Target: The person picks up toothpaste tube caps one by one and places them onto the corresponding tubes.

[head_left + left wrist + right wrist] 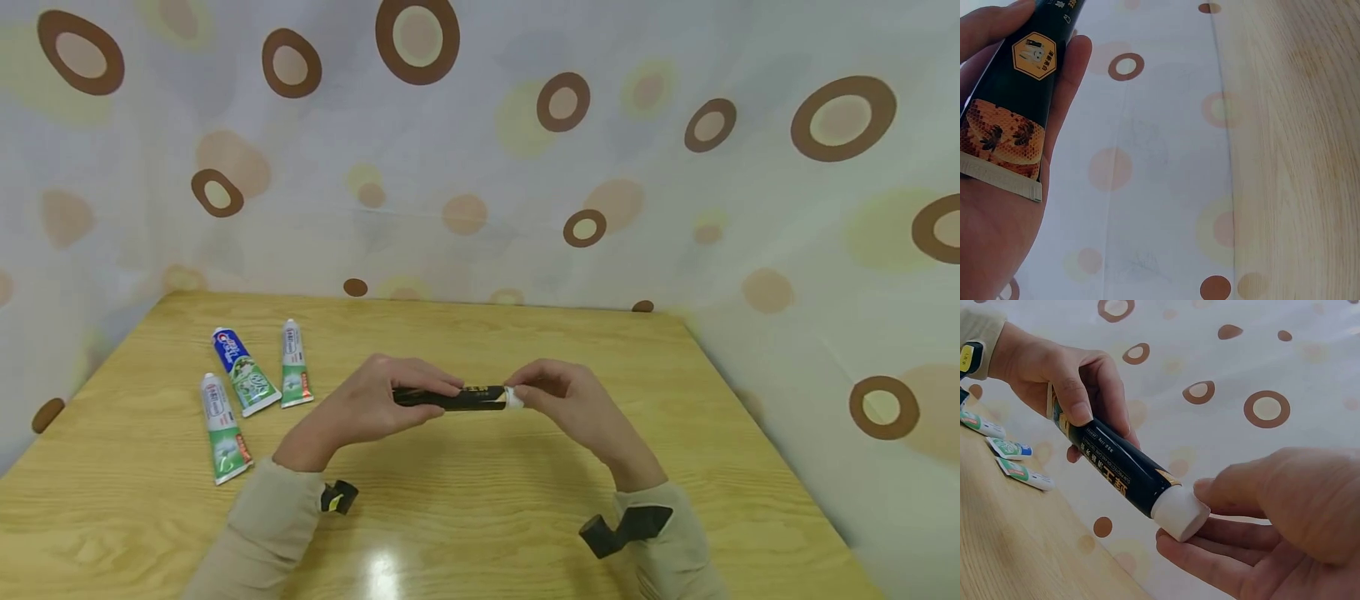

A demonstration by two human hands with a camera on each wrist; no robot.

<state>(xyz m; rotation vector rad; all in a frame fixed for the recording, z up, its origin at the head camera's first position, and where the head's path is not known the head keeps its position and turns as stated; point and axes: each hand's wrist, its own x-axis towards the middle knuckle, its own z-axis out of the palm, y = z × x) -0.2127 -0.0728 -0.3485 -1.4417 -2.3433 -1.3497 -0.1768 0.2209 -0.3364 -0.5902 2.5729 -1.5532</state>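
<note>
A black toothpaste tube point(480, 398) with gold lettering is held level above the table, its white cap point(1180, 512) pointing to the right. My left hand point(375, 400) grips the tube's body, thumb on one side and fingers on the other. In the left wrist view, the tube's flat crimped end point(1004, 178) and a honeycomb picture lie against the palm. My right hand point(566, 404) pinches the cap between thumb and fingers. The cap sits on the end of the tube; whether it is loose I cannot tell.
On the wooden table point(450, 533), left of my hands, lie several other toothpaste tubes: a blue and green one point(246, 372), a white and green one point(296, 364) and another white and green one point(225, 429). A patterned cloth point(465, 167) hangs behind the table.
</note>
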